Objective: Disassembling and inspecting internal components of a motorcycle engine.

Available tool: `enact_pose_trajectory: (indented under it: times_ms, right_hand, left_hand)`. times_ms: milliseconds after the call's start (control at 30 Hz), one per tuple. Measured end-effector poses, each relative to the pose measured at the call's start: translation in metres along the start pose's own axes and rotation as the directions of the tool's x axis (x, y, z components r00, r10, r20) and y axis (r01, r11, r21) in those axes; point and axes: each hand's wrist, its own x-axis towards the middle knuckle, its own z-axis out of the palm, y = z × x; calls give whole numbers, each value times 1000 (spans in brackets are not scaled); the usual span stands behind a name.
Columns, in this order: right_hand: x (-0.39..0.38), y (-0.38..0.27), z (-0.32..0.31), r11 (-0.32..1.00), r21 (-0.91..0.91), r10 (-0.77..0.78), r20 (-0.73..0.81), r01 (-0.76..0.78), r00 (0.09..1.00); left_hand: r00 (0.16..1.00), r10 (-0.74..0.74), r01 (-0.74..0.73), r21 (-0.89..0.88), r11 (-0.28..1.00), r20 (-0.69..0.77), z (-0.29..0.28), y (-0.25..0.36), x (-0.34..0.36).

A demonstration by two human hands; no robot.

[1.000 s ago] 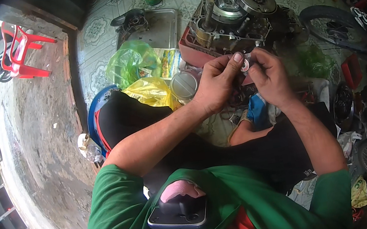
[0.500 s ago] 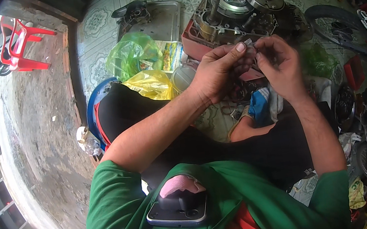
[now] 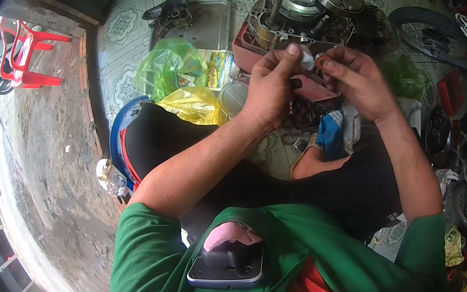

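Note:
Up in front of the engine, my two hands are close together. The thumb and fingers of my left hand (image 3: 271, 86) pinch a small whitish, clear plastic packet (image 3: 307, 58). A small orange-red ring (image 3: 322, 61), possibly a seal, is gripped between the thumb and fingers of my right hand (image 3: 354, 78), right beside the packet. Behind them, an opened motorcycle engine (image 3: 294, 29) with round metal clutch parts rests on a red crate (image 3: 248, 52). My hands hide part of its near side.
A metal tray (image 3: 214, 20) with a dark engine cover (image 3: 169, 14) lies at the back left. Nearer are a green plastic bag (image 3: 169, 67), a yellow bag (image 3: 193, 106) and a round clear lid (image 3: 234, 98). At right lie a wheel (image 3: 426, 33) and a red box (image 3: 450, 93).
My hands have drawn slightly apart. The orange-red ring now shows in my right fingers, outside the packet, and the packet stays with my left hand.

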Motion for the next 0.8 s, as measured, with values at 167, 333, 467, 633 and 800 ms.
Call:
enact_pose_trajectory:
  times_ms: [167, 333, 467, 633, 800]
  right_hand:
    - [3, -3, -5, 971, 237, -6, -40, 16, 999]
    - [3, -1, 3, 983, -122, -155, -120, 140, 981]
    - [1, -2, 17, 946, -250, -239, -114, 205, 964]
    - [-3, -29, 27, 581, -744, -403, 89, 330, 911]
    - [21, -64, 13, 155, -917, -407, 280, 367, 869]
  left_hand:
    - [999, 27, -28, -42, 999, -27, 1, 9, 1]
    - [981, -80, 76, 31, 997, 176, 0, 16, -5]
    - [992, 8, -55, 368, 928, 128, 3, 16, -6]
    - [991, -13, -45, 432, 901, 132, 1, 21, -4]
    - [989, 25, -84, 409, 908, 148, 2, 24, -6]
